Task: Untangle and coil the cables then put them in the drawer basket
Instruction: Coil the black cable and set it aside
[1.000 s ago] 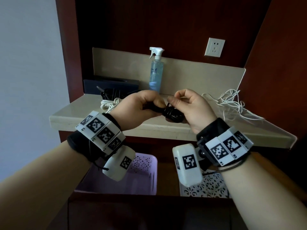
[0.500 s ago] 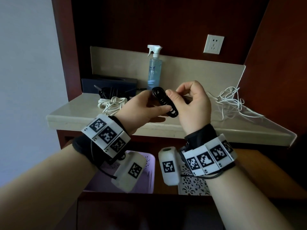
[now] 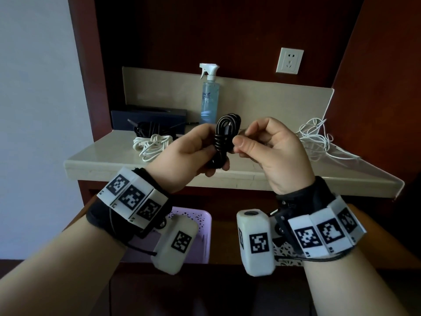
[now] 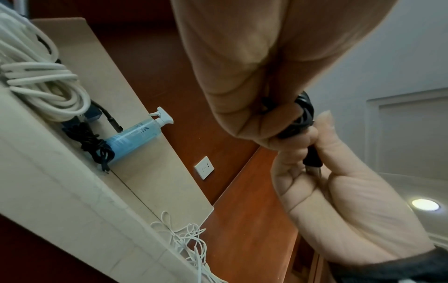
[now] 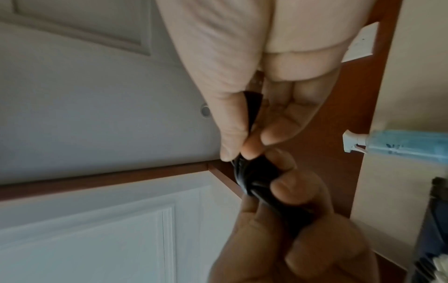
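- Purple basket and white basket sit nearest, in the open drawer under both wrists; what they hold is hidden
- Left hand grips the black cable coil, upright above the desk edge; right hand pinches its loose end, fingers curled at the wrap
- Step, as I judge: finishing the wrap; next the end needs tucking so the coil holds, then lowering into a basket
- Farther back on the desk: white coil, another black cable, tangled thin white cable, spray bottle
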The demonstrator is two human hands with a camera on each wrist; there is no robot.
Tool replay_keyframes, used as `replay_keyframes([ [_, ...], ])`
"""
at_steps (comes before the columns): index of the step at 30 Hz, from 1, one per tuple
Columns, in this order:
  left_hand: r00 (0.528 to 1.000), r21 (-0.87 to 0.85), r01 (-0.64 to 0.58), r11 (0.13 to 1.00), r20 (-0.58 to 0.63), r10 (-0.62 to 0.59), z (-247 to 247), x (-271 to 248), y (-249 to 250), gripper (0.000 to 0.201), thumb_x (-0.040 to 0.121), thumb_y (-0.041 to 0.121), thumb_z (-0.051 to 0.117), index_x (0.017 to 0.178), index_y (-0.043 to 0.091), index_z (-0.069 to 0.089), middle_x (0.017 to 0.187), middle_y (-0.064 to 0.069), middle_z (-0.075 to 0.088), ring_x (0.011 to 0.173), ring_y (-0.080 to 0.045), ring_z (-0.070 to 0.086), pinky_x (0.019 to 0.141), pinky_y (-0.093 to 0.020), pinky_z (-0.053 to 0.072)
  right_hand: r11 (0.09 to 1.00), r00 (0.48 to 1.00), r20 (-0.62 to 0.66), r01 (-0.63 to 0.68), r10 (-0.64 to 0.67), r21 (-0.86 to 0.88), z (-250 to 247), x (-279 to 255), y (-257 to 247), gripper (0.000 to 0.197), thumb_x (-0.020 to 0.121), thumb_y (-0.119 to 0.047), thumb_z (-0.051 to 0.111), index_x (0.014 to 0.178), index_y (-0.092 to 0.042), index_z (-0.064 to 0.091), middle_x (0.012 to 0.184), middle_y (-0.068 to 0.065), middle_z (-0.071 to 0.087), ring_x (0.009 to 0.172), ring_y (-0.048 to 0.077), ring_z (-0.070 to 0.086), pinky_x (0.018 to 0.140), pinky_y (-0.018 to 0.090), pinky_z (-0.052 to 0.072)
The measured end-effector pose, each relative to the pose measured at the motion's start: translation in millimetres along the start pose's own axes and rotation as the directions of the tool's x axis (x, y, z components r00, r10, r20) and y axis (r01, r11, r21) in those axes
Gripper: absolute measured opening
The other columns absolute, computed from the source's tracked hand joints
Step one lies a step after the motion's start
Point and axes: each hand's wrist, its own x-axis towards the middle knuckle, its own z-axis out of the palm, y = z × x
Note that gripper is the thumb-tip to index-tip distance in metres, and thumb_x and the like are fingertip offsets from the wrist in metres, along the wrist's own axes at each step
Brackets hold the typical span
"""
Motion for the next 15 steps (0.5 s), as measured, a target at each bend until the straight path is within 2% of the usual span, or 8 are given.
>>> replay_keyframes([
  [2, 0.999, -0.025, -0.024, 0.999, -0.024, 0.023, 1, -2, 0, 0.033, 0.095, -0.010, 0.030, 0.109, 0.014, 0.047, 0.079, 0.005, 0.065, 0.061, -0.009, 0.058, 0.049, -0.018, 0.040, 0.996, 0.999, 0.036, -0.039, 0.037, 0.079, 0, -3, 1, 0.024, 0.070, -0.008, 0.074, 0.075, -0.012, 0.051, 0.063, -0.002, 0.065, 0.063, 0.008, 0.062, 0.062, 0.019, 0.049],
  [4, 0.999, -0.028, -0.032, 0.999, -0.044, 0.030, 0, -6, 0, 0.034, 0.094, -0.009, 0.033, 0.113, 0.016, 0.046, 0.084, 0.004, 0.066, 0.063, -0.011, 0.059, 0.050, -0.019, 0.042, 0.996, 0.998, 0.030, -0.052, 0.050, 0.068, -1, -6, 3, 0.015, 0.071, -0.008, 0.066, 0.076, -0.013, 0.053, 0.064, -0.004, 0.065, 0.064, 0.006, 0.061, 0.063, 0.018, 0.048],
  [7, 1.000, 0.005, -0.015, 1.000, -0.022, 0.015, -1, -12, 0, 0.029, 0.089, 0.004, 0.039, 0.109, 0.021, 0.052, 0.090, 0.004, 0.069, 0.073, -0.016, 0.063, 0.058, -0.022, 0.047, 0.986, 1.000, -0.014, 0.000, -0.002, -0.169, -5, -12, 4, 0.018, 0.076, -0.008, 0.072, 0.079, -0.019, 0.058, 0.073, -0.009, 0.066, 0.073, 0.005, 0.062, 0.071, 0.016, 0.047],
  [10, 1.000, -0.026, 0.014, 1.000, 0.003, -0.014, 0, -17, 3, 0.027, 0.084, 0.011, 0.043, 0.108, 0.019, 0.053, 0.092, 0.007, 0.069, 0.078, -0.013, 0.067, 0.059, -0.021, 0.049, 0.920, 0.997, -0.034, 0.054, -0.073, -0.388, -4, -17, 5, 0.015, 0.079, -0.014, 0.070, 0.081, -0.025, 0.061, 0.081, -0.013, 0.066, 0.081, 0.005, 0.062, 0.077, 0.013, 0.045],
  [12, 1.000, -0.021, 0.022, 1.000, 0.010, -0.022, 0, -20, 3, 0.025, 0.085, 0.011, 0.044, 0.108, 0.018, 0.053, 0.094, 0.007, 0.070, 0.079, -0.013, 0.068, 0.059, -0.020, 0.050, 0.814, 0.974, -0.051, 0.157, -0.223, -0.560, -3, -20, 8, 0.005, 0.078, -0.026, 0.069, 0.081, -0.024, 0.066, 0.081, -0.018, 0.061, 0.082, -0.003, 0.055, 0.077, 0.007, 0.037],
  [14, 1.000, 0.015, 0.023, 1.000, 0.011, -0.023, 1, -22, 3, 0.023, 0.092, 0.005, 0.045, 0.109, 0.019, 0.053, 0.096, 0.006, 0.070, 0.080, -0.014, 0.068, 0.060, -0.021, 0.051, 0.643, 0.921, -0.044, 0.236, -0.388, -0.728, -3, -23, 12, 0.018, 0.077, -0.036, 0.063, 0.082, -0.020, 0.071, 0.083, -0.014, 0.051, 0.085, -0.003, 0.044, 0.080, 0.007, 0.032],
  [15, 1.000, 0.027, 0.023, 0.999, 0.008, -0.024, 1, -23, 2, 0.026, 0.095, 0.000, 0.043, 0.109, 0.019, 0.053, 0.096, 0.006, 0.070, 0.080, -0.013, 0.068, 0.060, -0.021, 0.051, 0.610, 0.908, -0.048, 0.240, -0.417, -0.755, -3, -25, 14, 0.022, 0.077, -0.036, 0.061, 0.083, -0.018, 0.073, 0.084, -0.010, 0.048, 0.085, -0.001, 0.043, 0.080, 0.008, 0.031],
])
